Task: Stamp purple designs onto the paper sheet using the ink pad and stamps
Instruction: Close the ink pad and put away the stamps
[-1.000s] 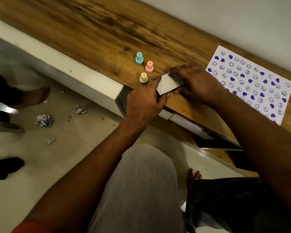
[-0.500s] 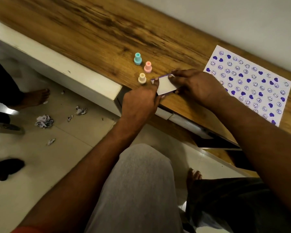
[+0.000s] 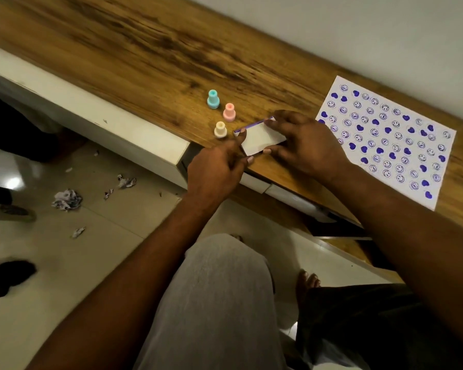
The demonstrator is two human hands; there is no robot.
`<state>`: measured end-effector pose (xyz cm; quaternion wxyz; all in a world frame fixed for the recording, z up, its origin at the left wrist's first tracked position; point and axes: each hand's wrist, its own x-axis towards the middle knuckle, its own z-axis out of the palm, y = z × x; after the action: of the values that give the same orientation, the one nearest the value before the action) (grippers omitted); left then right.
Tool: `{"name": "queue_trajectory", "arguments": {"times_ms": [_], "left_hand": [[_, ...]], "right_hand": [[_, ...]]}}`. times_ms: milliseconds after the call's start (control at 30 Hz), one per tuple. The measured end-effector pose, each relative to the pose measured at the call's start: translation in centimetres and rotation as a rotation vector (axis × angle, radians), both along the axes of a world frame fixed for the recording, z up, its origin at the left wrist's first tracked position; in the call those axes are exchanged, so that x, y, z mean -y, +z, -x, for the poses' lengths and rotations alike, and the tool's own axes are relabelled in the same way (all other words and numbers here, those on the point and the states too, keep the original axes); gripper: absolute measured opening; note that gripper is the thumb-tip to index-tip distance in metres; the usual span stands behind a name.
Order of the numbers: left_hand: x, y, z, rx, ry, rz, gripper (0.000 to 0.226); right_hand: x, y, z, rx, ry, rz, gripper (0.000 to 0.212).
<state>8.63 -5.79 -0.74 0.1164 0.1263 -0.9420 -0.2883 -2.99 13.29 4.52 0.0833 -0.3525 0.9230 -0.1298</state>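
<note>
While both hands meet over it, the ink pad (image 3: 261,138) lies flat near the bench's (image 3: 145,49) near edge, its pale lid on top and a purple strip showing along its far side. The left hand (image 3: 217,172) pinches the pad's left end with its fingertips; the right hand (image 3: 305,145) grips its right end, fingers on the far edge and thumb on the near one. Just left of the pad stand three small stamps: cream (image 3: 220,129) nearest, pink (image 3: 229,112) beyond it, teal (image 3: 213,99) farthest. The paper sheet (image 3: 385,140), covered in purple smileys and hearts, lies to the right, partly under the right wrist
</note>
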Motion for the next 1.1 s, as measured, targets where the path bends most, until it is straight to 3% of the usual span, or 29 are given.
{"name": "queue_trajectory", "arguments": {"times_ms": [100, 300, 500, 733, 867, 1100], "left_hand": [[-0.8, -0.2, 0.1, 0.003, 0.056, -0.121, 0.064], [-1.3, -1.0, -0.2, -0.068, 0.102, -0.204, 0.067], [-1.4, -1.7, -1.0, -0.037, 0.043, -0.202, 0.085], [-1.4, -1.1, -0.7, 0.006, 0.040, -0.179, 0.083], [-1.2, -0.7, -0.6, 0.039, 0.020, -0.198, 0.082], [-0.8, -0.1, -0.2, 0.148, -0.031, -0.105, 0.093]], "right_hand": [[0.6, -0.4, -1.2, -0.012, -0.165, 0.064, 0.084], [2.3, -0.7, -1.9, -0.062, -0.218, -0.013, 0.104], [2.1, -1.0, -0.2, 0.035, -0.175, -0.005, 0.106], [0.0, -2.7, 0.3, 0.197, -0.190, 0.234, 0.111], [0.0, -2.8, 0.2, 0.167, -0.174, 0.237, 0.107], [0.4, -2.6, 3.8, 0.003, -0.125, 0.067, 0.097]]}}
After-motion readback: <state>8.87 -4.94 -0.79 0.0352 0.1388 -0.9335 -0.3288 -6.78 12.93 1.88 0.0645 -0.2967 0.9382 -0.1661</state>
